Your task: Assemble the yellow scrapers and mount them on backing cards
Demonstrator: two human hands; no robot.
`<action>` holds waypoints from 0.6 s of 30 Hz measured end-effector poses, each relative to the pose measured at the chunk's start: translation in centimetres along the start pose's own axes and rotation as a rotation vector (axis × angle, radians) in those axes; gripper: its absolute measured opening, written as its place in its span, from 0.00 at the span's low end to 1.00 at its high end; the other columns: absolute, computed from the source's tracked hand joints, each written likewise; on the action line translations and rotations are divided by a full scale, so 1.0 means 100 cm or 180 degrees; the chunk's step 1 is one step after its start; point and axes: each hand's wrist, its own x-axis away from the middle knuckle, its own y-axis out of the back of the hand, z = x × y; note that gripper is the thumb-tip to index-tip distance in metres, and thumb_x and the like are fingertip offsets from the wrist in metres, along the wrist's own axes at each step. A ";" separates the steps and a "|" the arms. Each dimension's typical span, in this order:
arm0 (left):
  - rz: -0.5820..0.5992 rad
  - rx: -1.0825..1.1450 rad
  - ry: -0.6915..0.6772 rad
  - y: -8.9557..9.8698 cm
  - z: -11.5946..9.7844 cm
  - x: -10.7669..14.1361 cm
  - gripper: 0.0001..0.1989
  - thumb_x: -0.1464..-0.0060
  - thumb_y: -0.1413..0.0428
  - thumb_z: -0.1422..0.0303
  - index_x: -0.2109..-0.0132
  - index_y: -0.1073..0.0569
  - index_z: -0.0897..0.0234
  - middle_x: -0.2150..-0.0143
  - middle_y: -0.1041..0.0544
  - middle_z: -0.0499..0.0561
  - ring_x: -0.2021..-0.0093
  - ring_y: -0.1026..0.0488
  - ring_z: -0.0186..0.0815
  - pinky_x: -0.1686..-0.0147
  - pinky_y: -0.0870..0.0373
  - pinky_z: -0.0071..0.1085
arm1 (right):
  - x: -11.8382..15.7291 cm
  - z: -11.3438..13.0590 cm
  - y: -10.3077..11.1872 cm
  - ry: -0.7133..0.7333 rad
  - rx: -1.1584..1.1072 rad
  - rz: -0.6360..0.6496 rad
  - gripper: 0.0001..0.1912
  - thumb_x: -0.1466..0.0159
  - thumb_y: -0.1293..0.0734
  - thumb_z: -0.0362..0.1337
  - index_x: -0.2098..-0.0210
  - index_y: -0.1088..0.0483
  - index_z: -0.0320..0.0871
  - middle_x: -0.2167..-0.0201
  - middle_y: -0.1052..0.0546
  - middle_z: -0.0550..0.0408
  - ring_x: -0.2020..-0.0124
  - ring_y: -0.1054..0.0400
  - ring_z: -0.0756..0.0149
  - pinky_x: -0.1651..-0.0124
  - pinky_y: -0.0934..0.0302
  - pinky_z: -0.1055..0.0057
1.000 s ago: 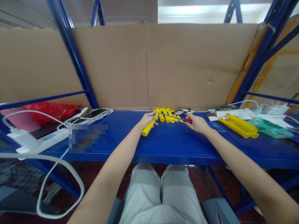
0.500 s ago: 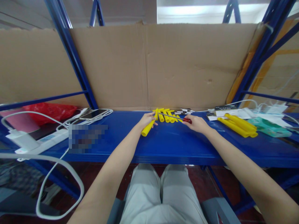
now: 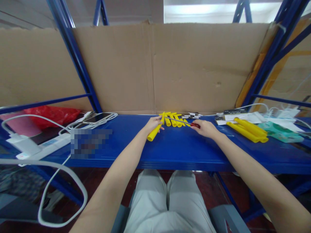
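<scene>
My left hand (image 3: 154, 124) is closed around a yellow tapered tube (image 3: 154, 132), its wide end tilted down toward me. In my right hand (image 3: 204, 128) is the dark red handle of a screwdriver (image 3: 195, 125), whose long metal shaft points left to the upper part of the tube. The tip meets the tube close to my left fingers; exactly how it touches there is too small to tell. Behind the shaft, several similar yellow pieces (image 3: 174, 122) lie in a row on the blue table (image 3: 179, 149).
More yellow tubes (image 3: 247, 131) rest at right beside a green plastic packet (image 3: 282, 132) and small boxes (image 3: 234, 111). On the left are a power strip (image 3: 48, 147), white cables, a phone (image 3: 97, 118) and a red bag (image 3: 53, 116). A cardboard panel (image 3: 153, 68) stands along the back.
Almost nothing differs. Both hands keep their hold on the tube and the screwdriver; the screwdriver handle has shifted very slightly.
</scene>
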 end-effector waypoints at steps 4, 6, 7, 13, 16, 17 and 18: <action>0.0005 -0.0034 -0.0016 0.000 -0.001 0.000 0.33 0.47 0.52 0.80 0.34 0.47 0.66 0.41 0.35 0.64 0.76 0.25 0.29 0.84 0.36 0.22 | 0.000 0.000 -0.002 -0.0063 -0.0047 0.0028 0.13 0.37 0.42 0.43 0.61 0.30 0.44 0.62 0.22 0.50 0.63 0.28 0.59 0.68 0.43 0.70; 0.0002 -0.0061 -0.0007 0.000 -0.001 0.001 0.33 0.47 0.52 0.80 0.34 0.47 0.66 0.41 0.34 0.64 0.76 0.25 0.29 0.84 0.36 0.22 | -0.001 -0.001 -0.003 -0.0116 -0.0077 0.0020 0.12 0.39 0.40 0.44 0.61 0.32 0.45 0.63 0.22 0.50 0.64 0.28 0.59 0.68 0.44 0.70; -0.0002 -0.0077 0.0002 0.000 -0.001 0.001 0.33 0.47 0.52 0.80 0.34 0.47 0.65 0.42 0.33 0.64 0.76 0.25 0.29 0.84 0.36 0.22 | -0.001 -0.002 -0.003 -0.0137 -0.0097 -0.0003 0.12 0.40 0.39 0.44 0.61 0.32 0.45 0.64 0.22 0.50 0.64 0.28 0.59 0.69 0.44 0.70; -0.0004 -0.0142 -0.0006 -0.001 0.000 0.001 0.33 0.46 0.51 0.79 0.34 0.47 0.66 0.44 0.31 0.64 0.76 0.25 0.29 0.84 0.36 0.22 | -0.003 -0.004 -0.002 -0.0227 0.0004 -0.0130 0.08 0.43 0.37 0.37 0.63 0.35 0.46 0.69 0.23 0.54 0.69 0.29 0.61 0.71 0.47 0.72; -0.0011 -0.0160 -0.0023 -0.001 -0.001 0.001 0.33 0.47 0.51 0.79 0.34 0.46 0.67 0.43 0.32 0.64 0.76 0.25 0.29 0.84 0.36 0.23 | -0.002 -0.004 0.000 -0.0174 0.0038 -0.0197 0.06 0.42 0.38 0.39 0.66 0.35 0.46 0.70 0.23 0.54 0.70 0.29 0.61 0.72 0.48 0.71; -0.0019 -0.0161 -0.0032 -0.001 -0.001 0.001 0.33 0.47 0.51 0.80 0.34 0.46 0.67 0.43 0.32 0.64 0.77 0.26 0.29 0.84 0.36 0.22 | -0.001 -0.003 0.000 -0.0149 0.0031 -0.0228 0.06 0.42 0.38 0.40 0.67 0.34 0.46 0.70 0.23 0.54 0.70 0.29 0.61 0.72 0.48 0.71; -0.0025 -0.0163 -0.0038 -0.002 -0.002 0.002 0.33 0.47 0.51 0.80 0.34 0.46 0.66 0.43 0.32 0.64 0.77 0.26 0.28 0.84 0.36 0.22 | -0.001 -0.003 0.001 -0.0128 0.0020 -0.0247 0.06 0.42 0.38 0.41 0.67 0.34 0.46 0.70 0.23 0.54 0.70 0.29 0.61 0.72 0.48 0.71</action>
